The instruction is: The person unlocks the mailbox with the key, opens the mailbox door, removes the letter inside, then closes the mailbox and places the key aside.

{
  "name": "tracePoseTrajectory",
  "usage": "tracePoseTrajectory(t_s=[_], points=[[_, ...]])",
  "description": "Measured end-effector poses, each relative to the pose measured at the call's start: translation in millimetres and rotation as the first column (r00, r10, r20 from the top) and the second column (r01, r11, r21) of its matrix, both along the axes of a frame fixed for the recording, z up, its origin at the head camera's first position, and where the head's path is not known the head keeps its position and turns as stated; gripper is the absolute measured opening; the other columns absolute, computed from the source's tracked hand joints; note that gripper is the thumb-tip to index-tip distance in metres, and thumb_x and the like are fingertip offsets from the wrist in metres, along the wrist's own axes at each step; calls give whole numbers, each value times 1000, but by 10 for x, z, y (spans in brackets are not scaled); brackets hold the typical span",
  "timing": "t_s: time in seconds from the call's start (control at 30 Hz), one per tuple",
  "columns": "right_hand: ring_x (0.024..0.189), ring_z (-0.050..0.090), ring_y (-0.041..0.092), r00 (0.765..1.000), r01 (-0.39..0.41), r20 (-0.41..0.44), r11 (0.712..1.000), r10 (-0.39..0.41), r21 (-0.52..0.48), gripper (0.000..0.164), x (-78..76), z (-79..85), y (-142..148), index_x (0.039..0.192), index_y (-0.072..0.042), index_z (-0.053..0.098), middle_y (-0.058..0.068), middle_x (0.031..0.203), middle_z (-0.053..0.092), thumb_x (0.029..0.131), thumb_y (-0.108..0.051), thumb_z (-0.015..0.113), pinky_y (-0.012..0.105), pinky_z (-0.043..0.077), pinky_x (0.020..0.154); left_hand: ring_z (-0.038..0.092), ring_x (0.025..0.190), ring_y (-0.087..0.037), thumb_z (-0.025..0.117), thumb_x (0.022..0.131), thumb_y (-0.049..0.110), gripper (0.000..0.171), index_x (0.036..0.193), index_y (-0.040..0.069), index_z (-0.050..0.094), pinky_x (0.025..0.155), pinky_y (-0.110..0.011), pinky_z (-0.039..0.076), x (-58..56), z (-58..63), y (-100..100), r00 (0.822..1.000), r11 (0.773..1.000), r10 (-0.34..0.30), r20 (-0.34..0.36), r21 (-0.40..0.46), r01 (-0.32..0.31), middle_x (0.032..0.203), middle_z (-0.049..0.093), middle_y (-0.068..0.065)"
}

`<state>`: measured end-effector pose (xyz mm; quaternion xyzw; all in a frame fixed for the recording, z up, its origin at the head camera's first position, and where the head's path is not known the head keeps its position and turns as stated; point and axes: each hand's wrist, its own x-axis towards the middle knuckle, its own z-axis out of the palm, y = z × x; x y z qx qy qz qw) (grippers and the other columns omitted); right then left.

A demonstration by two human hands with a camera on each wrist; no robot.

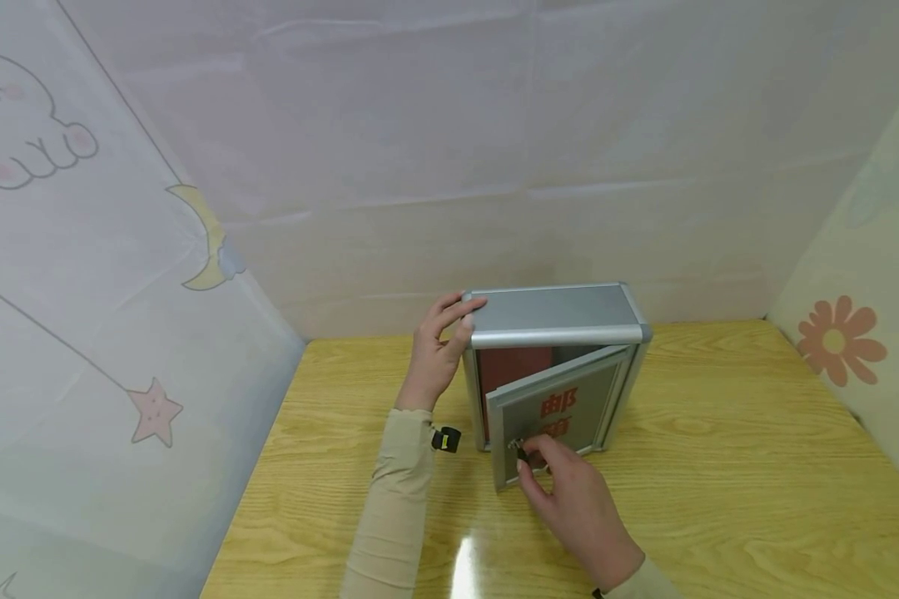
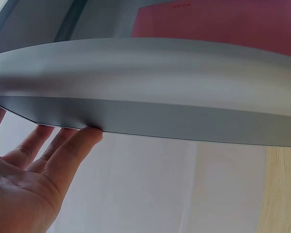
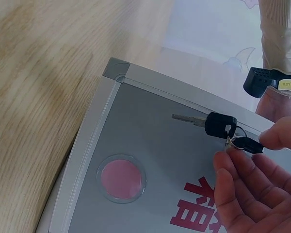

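A grey metal mailbox (image 1: 554, 309) stands on the table, its front door (image 1: 598, 398) partly swung out and hinged on the right. Red characters mark the door. My left hand (image 1: 436, 356) rests on the box's top left corner, fingertips on the top panel; in the left wrist view its fingers touch the panel's edge. Near the door's free edge, my right hand (image 1: 578, 501) pinches a black-headed key (image 3: 247, 144) at the lock. A second key (image 3: 220, 125) hangs from the same ring, blade showing. The pinched key's blade is hidden.
Inside the box is a red sheet (image 2: 223, 24). The door has a round window (image 3: 121, 178) with pink behind it. Wood-grain table (image 1: 719, 466) surrounds the box. A printed cloth backdrop (image 1: 419, 166) rises behind and at both sides.
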<state>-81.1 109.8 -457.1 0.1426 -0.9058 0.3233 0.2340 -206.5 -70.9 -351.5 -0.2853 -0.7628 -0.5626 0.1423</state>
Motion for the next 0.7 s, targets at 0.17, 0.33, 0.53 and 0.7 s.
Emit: tracePoseTrajectory(t_s=[0.17, 0.33, 0.53, 0.7], points=[[69, 58, 3, 1000, 1, 9, 1000, -1, -1, 19, 9, 0, 2, 93, -15, 64, -11, 80, 61, 79, -11, 75, 22, 46, 54, 34, 132, -40, 49, 98, 1, 32, 128, 0, 60, 87, -56, 44, 2, 1, 2, 1000, 1000, 1, -4, 2, -1, 141, 40, -23], [70, 58, 3, 1000, 2, 7, 1000, -2, 3, 19, 24, 12, 7, 91, -15, 64, -11, 80, 61, 79, -10, 76, 22, 47, 56, 34, 132, -40, 49, 98, 2, 32, 128, 0, 60, 88, -56, 44, -5, -9, 4, 1000, 1000, -1, -3, 8, 1, 141, 40, -23], [71, 57, 2, 999, 4, 34, 1000, -4, 0, 17, 50, 29, 20, 90, -19, 63, -14, 81, 59, 80, -11, 75, 22, 47, 57, 34, 132, -39, 49, 99, 4, 32, 128, 0, 60, 87, -56, 44, -11, -17, 4, 1000, 1000, -5, 7, 19, 5, 141, 40, -21], [71, 56, 1, 1000, 2, 20, 1000, -2, 3, 17, 66, 18, 38, 90, -20, 62, -16, 82, 58, 80, -12, 74, 23, 48, 58, 34, 132, -39, 49, 98, 3, 32, 128, 0, 60, 87, -55, 45, -6, -9, 6, 1000, 1000, -6, 8, 17, 6, 141, 40, -21]])
